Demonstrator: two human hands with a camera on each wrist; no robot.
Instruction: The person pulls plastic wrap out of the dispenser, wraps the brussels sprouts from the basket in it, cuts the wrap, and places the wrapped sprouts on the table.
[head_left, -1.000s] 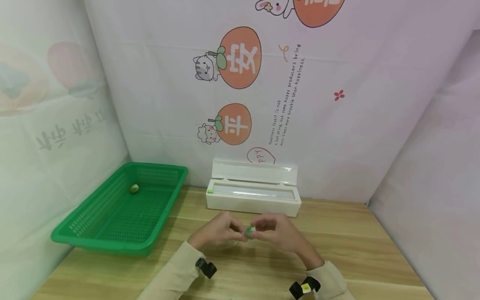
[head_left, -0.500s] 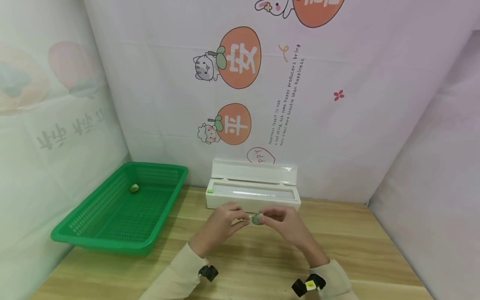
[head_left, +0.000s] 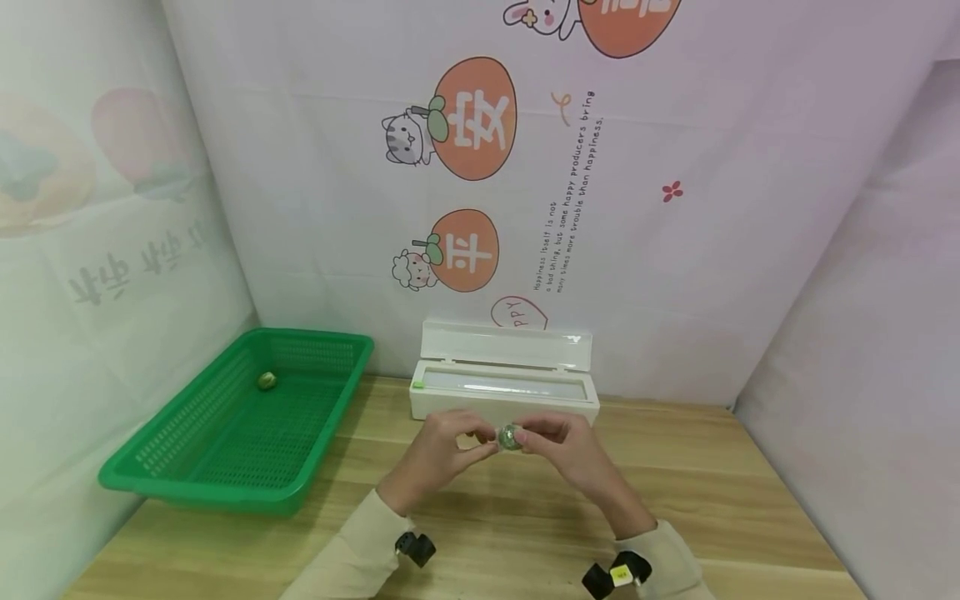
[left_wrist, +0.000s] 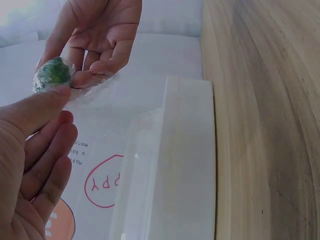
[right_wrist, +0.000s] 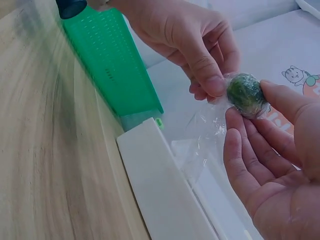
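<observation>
Between both hands, above the wooden table, is a small round green vegetable (head_left: 509, 437) in clear plastic wrap. In the right wrist view the wrapped green vegetable (right_wrist: 245, 94) looks dark and leafy, with loose clear film (right_wrist: 207, 132) trailing below. My left hand (head_left: 441, 457) pinches the film at its left side between thumb and index finger. My right hand (head_left: 566, 452) holds the vegetable from the right between thumb and fingers. In the left wrist view the film (left_wrist: 95, 89) stretches beneath the right hand's fingers.
Behind the hands stands a white plastic-wrap dispenser (head_left: 450, 404), its clear lid (head_left: 506, 344) raised. A green basket (head_left: 300, 492) stands at the left, with a small greenish round thing (head_left: 266, 381) inside. White printed cloth (head_left: 630, 250) encloses the wooden table (head_left: 697, 492).
Both hands have moved slightly up and away with the vegetable, towards the dispenser. The left fingers have shifted from the vegetable's lower left to the film at its side.
</observation>
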